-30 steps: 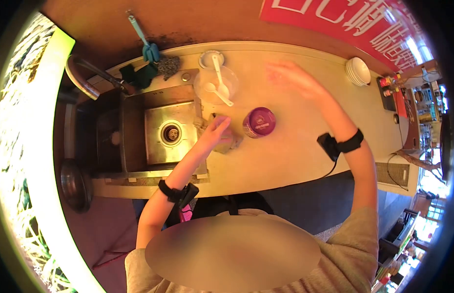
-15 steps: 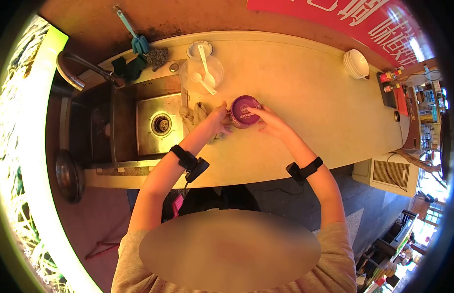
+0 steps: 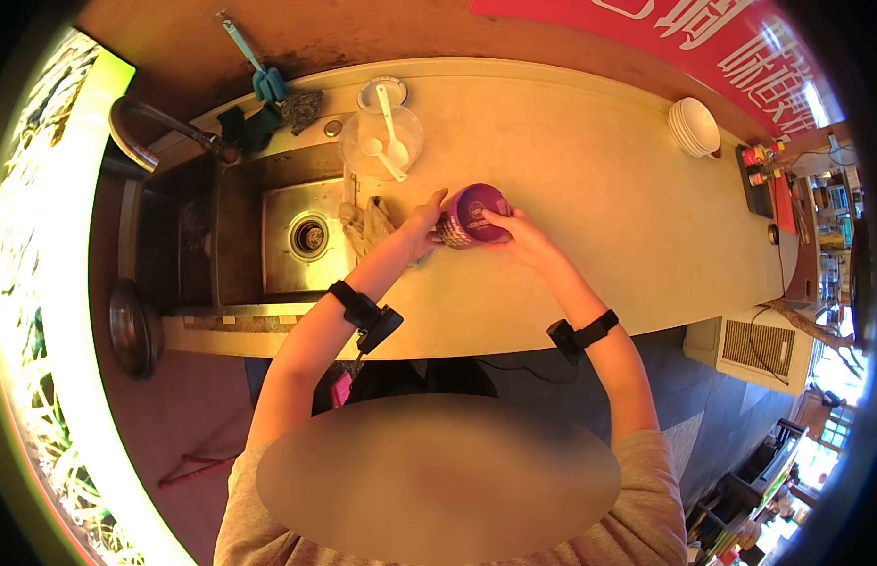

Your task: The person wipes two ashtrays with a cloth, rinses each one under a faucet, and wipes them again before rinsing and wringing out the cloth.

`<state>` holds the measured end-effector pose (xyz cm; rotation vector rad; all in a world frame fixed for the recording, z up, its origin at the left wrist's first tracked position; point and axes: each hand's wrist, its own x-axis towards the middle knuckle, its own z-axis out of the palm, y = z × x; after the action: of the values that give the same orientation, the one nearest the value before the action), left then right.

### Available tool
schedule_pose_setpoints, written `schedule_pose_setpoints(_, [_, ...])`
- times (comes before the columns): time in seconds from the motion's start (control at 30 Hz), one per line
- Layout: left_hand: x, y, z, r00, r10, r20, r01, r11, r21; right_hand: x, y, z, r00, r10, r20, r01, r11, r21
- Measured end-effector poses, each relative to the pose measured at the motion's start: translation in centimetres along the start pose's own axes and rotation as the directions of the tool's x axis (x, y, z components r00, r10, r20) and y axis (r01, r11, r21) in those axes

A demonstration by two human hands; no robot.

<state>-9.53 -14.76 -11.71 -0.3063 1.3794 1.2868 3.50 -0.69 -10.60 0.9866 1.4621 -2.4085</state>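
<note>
A round purple container [image 3: 480,213] with a patterned side is tilted over the counter, its purple end turned up toward the camera. My left hand [image 3: 423,226] is closed against its patterned left side. On its right edge lies my right hand [image 3: 523,236], thumb on the purple face and the other fingers partly hidden beneath. Just left of my left hand, a crumpled tan cloth [image 3: 366,226] rests at the sink's edge. Behind it stands a clear bowl [image 3: 358,156] with two white spoons [image 3: 389,118].
The metal sink [image 3: 283,212] and its faucet [image 3: 151,127] are on the left. A teal brush [image 3: 266,80] and a dark scrubber [image 3: 302,109] lie behind. Stacked white bowls [image 3: 693,126] stand at the back right, near a dark tray [image 3: 755,184] with bottles.
The purple container has tilted, showing more of its patterned side. My left hand has closed in on it, and my right hand's fingers have moved around its right edge.
</note>
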Motion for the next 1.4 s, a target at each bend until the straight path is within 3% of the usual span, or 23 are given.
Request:
schedule_pose_setpoints(0.2, [-1.6,-0.4,0.5,0.973,0.107,0.204,-0.131,0.985,0.110,-1.2,0.0,-1.2,0.996,-0.028,0.084,0.013,0.985,0.173])
schedule_pose_setpoints(0.3, [-2.8,-0.4,1.1,0.974,0.190,0.126,-0.206,0.969,0.137,-1.8,-0.5,-0.8,0.995,-0.056,0.085,0.038,0.977,0.209])
schedule_pose_setpoints(0.43, [-4.7,1.0,1.0,0.951,0.222,0.214,-0.244,0.966,0.084,-3.2,-2.9,0.4,0.992,-0.068,0.102,0.042,0.970,0.238])
schedule_pose_setpoints(0.63, [-10.2,6.5,0.4,0.895,0.309,0.323,-0.329,0.944,0.009,-4.7,-9.4,4.3,0.980,-0.123,0.154,0.119,0.992,0.035])
schedule_pose_setpoints(0.77, [-11.4,12.4,-1.2,0.856,0.404,0.322,-0.411,0.910,-0.049,-3.1,-14.7,7.1,0.964,-0.181,0.193,0.178,0.983,0.036])
schedule_pose_setpoints(0.87, [-12.0,16.9,-2.0,0.782,0.540,0.312,-0.559,0.828,-0.033,0.1,-18.5,9.1,0.962,-0.234,0.144,0.224,0.971,0.084])
schedule_pose_setpoints(1.03, [-8.1,23.2,-5.4,0.767,0.604,0.217,-0.634,0.765,0.109,6.6,-21.8,12.4,0.920,-0.364,0.146,0.369,0.929,-0.011])
schedule_pose_setpoints(1.13, [-4.9,24.9,-7.2,0.809,0.578,0.108,-0.588,0.798,0.134,10.8,-21.7,13.8,0.914,-0.401,0.053,0.405,0.907,-0.112])
schedule_pose_setpoints(1.27, [-1.7,25.5,-9.7,0.815,0.557,0.160,-0.570,0.820,0.048,15.5,-21.3,14.8,0.947,-0.322,0.021,0.320,0.930,-0.178])
schedule_pose_setpoints(1.4, [0.9,26.3,-11.5,0.834,0.531,0.153,-0.545,0.835,0.076,19.3,-21.0,15.3,0.957,-0.292,0.004,0.286,0.934,-0.213])
